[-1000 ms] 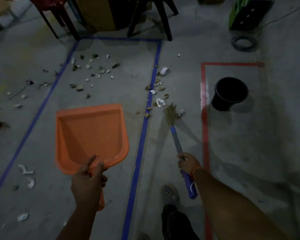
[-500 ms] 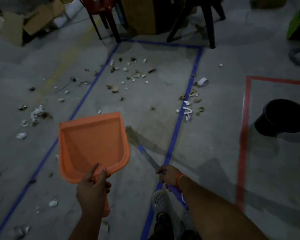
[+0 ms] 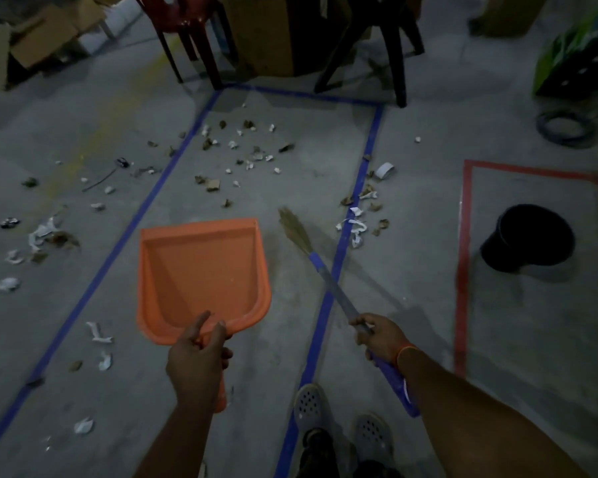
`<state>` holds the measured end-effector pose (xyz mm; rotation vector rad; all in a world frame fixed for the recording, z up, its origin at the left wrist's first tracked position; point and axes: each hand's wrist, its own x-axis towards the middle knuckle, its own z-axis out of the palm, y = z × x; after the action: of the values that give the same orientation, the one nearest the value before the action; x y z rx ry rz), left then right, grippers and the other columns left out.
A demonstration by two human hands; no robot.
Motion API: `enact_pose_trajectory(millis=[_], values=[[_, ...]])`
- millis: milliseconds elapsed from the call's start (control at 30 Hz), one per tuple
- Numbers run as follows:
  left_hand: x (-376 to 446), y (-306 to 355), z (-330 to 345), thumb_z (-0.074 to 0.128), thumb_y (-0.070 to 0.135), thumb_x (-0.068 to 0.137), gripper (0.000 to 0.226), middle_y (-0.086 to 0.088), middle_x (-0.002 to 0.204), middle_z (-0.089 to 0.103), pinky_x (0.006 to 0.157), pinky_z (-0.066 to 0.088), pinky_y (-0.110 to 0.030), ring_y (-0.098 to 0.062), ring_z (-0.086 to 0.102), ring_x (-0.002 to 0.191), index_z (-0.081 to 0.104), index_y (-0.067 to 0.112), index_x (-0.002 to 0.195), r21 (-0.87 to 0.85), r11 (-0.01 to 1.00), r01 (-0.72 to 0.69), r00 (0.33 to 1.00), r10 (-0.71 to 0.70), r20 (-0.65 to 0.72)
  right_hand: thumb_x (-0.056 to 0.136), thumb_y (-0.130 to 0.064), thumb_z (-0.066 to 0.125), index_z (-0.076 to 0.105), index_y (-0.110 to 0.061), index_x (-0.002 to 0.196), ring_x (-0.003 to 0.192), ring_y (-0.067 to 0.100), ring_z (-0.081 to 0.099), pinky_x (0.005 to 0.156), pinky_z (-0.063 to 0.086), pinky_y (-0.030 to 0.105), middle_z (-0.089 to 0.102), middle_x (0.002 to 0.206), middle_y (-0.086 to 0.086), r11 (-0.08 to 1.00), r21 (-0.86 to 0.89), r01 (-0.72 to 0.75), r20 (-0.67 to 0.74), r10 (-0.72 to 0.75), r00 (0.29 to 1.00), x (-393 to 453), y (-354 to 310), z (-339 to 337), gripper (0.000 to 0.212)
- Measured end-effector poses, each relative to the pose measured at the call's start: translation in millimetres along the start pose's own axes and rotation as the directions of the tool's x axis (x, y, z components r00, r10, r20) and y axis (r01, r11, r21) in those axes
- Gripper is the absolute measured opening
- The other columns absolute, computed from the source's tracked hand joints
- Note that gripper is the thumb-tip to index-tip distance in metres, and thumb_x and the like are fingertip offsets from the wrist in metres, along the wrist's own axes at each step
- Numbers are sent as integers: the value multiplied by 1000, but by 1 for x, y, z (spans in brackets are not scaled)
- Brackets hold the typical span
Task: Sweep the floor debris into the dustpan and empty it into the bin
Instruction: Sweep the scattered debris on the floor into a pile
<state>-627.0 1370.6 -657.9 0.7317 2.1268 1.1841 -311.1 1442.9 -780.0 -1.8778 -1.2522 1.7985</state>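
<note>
From the head camera, the orange dustpan (image 3: 201, 274) is the landmark. The left hand (image 3: 195, 360) grips its handle, fingers (image 3: 201, 322) wrapped over the rear rim with the thumb side raised. The pan's tray looks bare; whether tiny grit lies in it cannot be told in the dim light. It sits inside the blue tape rectangle (image 3: 339, 267), mouth pointing away from the person.

Just right of the dustpan, the broom (image 3: 328, 281) slants up-left, its straw head (image 3: 294, 232) beside the pan's far right corner. The right hand (image 3: 380, 338) grips the shaft, fingers curled tight around it, with the purple handle end running back under the wrist.

The black bin (image 3: 529, 238) stands well to the right of the dustpan, inside the red tape outline (image 3: 463, 270). Its inside is too dark to judge.

Debris (image 3: 242, 153) of paper scraps and leaf bits lies scattered beyond the dustpan; another cluster (image 3: 358, 219) sits to its right on the blue tape, and more scraps (image 3: 42, 236) lie to its left outside the tape.

Compared with half a second ago, the broom head has swung away from the pan's right edge, out toward the right-hand cluster. The dustpan keeps about the same place. The view has shifted right, bringing the whole bin into frame.

Two grey clogs (image 3: 308, 405) show near the dustpan's handle, below it.
</note>
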Motion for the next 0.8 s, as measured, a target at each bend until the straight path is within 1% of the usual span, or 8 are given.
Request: enact_pose_trajectory(millis=[100,167,267,333,400,567,700,800], values=[[1,7,9,71,24,95,37,-1,70,76,49,55,-25,-16,64,51,67,20,132,16,999,-38,998,37,53,94,-1,52,68,-16,104,44,25,54,41,47,29,62,85,18,999,49,-10,-127,16,992,-7,6,-25,24],[2,11,13,71,24,95,35,1,70,76,48,55,-24,-15,66,51,67,22,130,28,997,-66,995,63,79,95,-4,52,66,-18,105,46,24,55,43,48,29,64,86,17,998,59,-16,-192,27,981,-12,9,-39,22],[10,12,17,71,25,95,37,1,70,76,53,57,-30,-17,67,52,68,21,131,26,998,-57,992,54,116,94,0,52,65,-17,105,46,23,56,42,48,28,63,86,15,995,80,-61,-275,81,958,-17,16,-55,24],[16,10,17,71,26,94,38,1,71,77,56,58,-34,-19,68,54,67,21,132,37,998,-55,989,49,142,92,0,53,66,-18,103,47,24,56,44,49,30,64,87,17,991,94,-92,-325,117,938,-15,23,-63,25],[22,9,17,72,27,94,37,0,71,77,56,59,-35,-20,68,54,68,21,131,54,996,-70,984,60,168,92,0,54,66,-17,104,47,25,57,46,50,32,64,86,18,989,93,-114,-357,140,923,-13,31,-68,25],[35,5,17,72,26,94,38,-3,68,76,57,61,-38,-22,69,54,68,20,131,75,994,-75,976,58,212,94,-2,53,64,-13,111,48,25,57,43,48,29,63,82,16,979,102,-179,-370,204,906,-3,36,-64,22],[45,4,18,73,27,93,36,-5,66,75,57,60,-38,-22,70,54,69,21,129,67,995,-68,974,51,223,95,-1,52,63,-11,113,50,25,55,41,46,26,61,79,17,968,121,-221,-285,247,926,10,26,-40,23],[54,5,19,74,27,93,36,-6,65,74,56,59,-37,-22,70,53,69,21,129,61,996,-59,973,44,227,93,1,52,64,-9,113,48,25,52,42,45,25,59,78,17,970,131,-205,-239,232,943,22,16,-14,25]])
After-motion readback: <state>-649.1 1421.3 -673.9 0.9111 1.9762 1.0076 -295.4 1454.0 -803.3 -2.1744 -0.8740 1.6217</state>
